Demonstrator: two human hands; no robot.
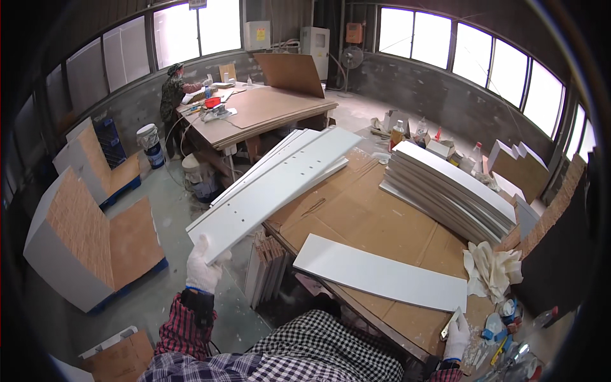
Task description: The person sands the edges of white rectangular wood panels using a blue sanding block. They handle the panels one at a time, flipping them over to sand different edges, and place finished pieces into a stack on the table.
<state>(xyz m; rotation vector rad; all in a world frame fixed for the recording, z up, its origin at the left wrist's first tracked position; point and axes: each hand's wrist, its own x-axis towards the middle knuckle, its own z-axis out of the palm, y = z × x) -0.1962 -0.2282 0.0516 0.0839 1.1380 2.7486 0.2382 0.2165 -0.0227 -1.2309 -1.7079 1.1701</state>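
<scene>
In a white work glove, my left hand grips the near end of a long white board with several small dark holes. That board slants up over the left edge of the cardboard-covered table, above other white boards. A plain white board lies flat along the table's near edge. At its right end my gloved right hand is closed on a small flat tool, whose kind I cannot make out.
A stack of white boards stands at the table's right, by crumpled cloth and blue tape rolls. Upright boards lean below its left edge. Beyond, a person works at another table. Large panels stand left.
</scene>
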